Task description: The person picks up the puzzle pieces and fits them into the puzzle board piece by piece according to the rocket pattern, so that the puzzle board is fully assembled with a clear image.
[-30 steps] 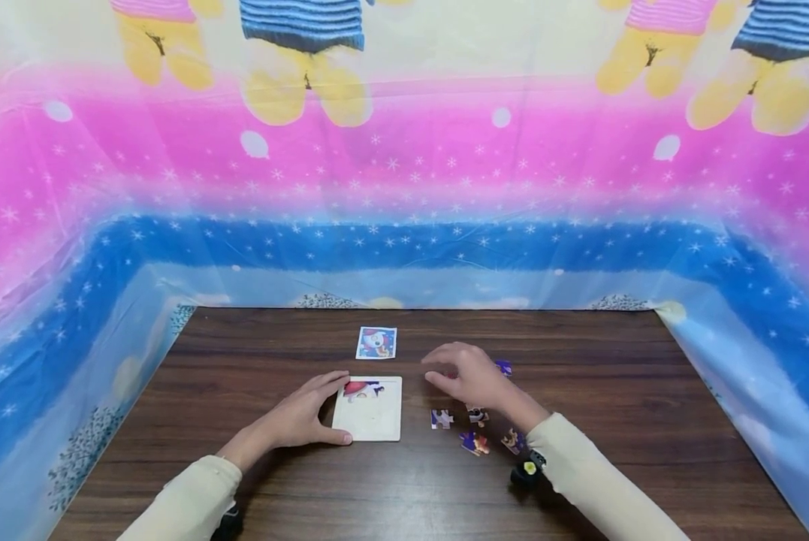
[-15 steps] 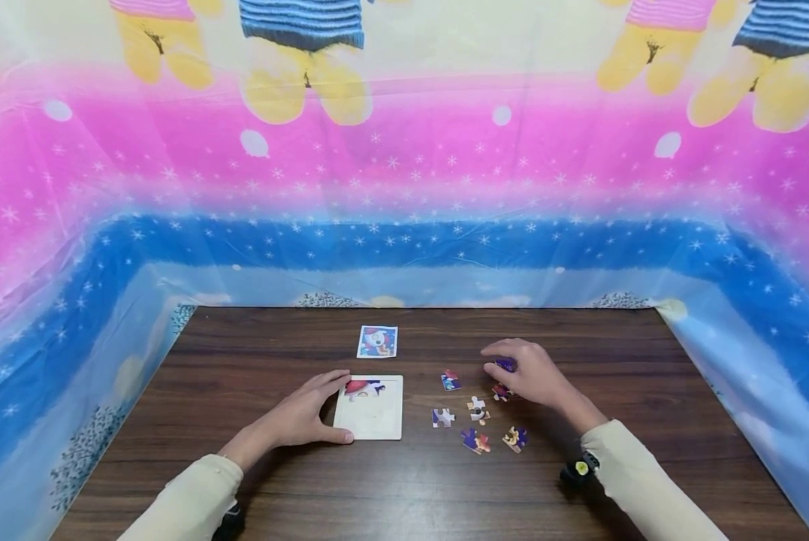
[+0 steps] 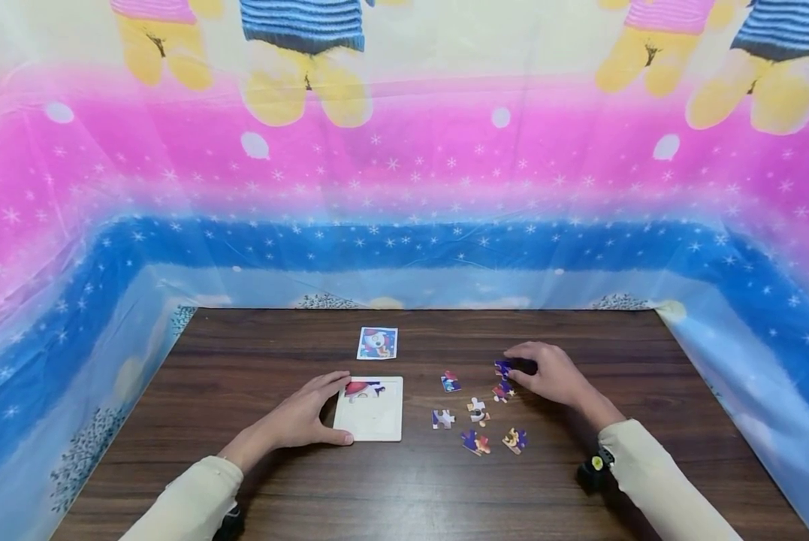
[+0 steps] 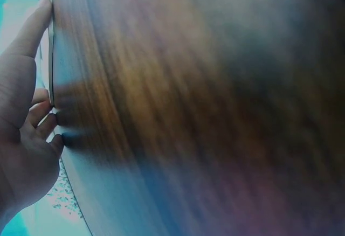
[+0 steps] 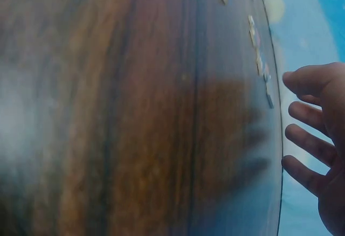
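Right grip [image 3: 553,373] shifted toward right edge of counter [image 3: 647,391], baring loose pieces [image 3: 504,391] for choosing | it gapes wide beside purple piece [image 3: 502,368], touch unclear | left grip [image 3: 296,413] holds board [image 3: 370,418] by its left corners, left of counter's middle; card [image 3: 377,343] toward far edge | board mostly bare, so work looks early

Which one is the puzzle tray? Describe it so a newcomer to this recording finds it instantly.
On the dark wooden table, find the left hand. It holds the left side of the square puzzle tray, just nearer than the small picture card. Unlike the fully printed card, the tray is mostly blank white, with print only in its far part.
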The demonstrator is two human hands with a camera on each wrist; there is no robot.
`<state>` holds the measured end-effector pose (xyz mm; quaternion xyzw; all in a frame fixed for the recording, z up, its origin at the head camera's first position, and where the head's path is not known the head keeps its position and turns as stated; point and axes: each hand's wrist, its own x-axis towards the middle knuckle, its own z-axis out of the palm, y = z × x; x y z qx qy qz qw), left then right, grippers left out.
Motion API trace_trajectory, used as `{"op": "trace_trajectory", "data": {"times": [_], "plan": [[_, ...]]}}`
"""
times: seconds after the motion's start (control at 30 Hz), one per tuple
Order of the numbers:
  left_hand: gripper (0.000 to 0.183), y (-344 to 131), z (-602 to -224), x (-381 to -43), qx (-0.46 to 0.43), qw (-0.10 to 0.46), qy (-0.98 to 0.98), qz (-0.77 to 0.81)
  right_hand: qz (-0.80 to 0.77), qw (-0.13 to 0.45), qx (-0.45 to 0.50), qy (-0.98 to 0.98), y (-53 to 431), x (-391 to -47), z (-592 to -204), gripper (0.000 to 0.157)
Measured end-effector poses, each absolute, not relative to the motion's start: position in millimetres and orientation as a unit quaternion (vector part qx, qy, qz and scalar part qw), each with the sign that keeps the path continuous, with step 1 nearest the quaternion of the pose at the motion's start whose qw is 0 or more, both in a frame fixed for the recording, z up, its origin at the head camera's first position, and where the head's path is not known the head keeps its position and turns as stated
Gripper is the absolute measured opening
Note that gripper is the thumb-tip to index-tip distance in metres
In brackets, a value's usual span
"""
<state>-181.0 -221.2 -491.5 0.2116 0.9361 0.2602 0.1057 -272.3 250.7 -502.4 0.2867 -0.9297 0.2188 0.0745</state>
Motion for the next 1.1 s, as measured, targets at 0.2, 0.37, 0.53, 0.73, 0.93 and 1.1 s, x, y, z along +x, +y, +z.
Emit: {"op": "trace_trajectory", "data": {"times": [0.2, 0.37, 0.53, 0.73, 0.93, 1.1], "plan": [[0.106, -222, -492, -181, 0.211, 0.105, 0.936, 0.261, 0.202, 0.066, 0.287, -0.934, 254, -276, -509, 0.039], [0.106, -222, -492, -181, 0.211, 0.106, 0.936, 0.262, 0.193, 0.055, 0.280, -0.939, 254, -279, -512, 0.038], [0.107, -222, -494, -182, 0.211, 0.108, 0.936, 0.261, 0.181, 0.039, 0.276, -0.943, 253, -279, -511, 0.037], [0.106, -221, -494, -182, 0.209, 0.106, 0.936, 0.262, 0.178, 0.022, 0.283, -0.942, 254, -279, -507, 0.035], [0.106, -222, -495, -182, 0.208, 0.103, 0.937, 0.262, 0.178, 0.011, 0.292, -0.940, 254, -281, -504, 0.033], [0.106, -221, -495, -182, 0.207, 0.105, 0.937, 0.261, 0.166, 0.012, 0.297, -0.940, 254, -284, -503, 0.032]]}}
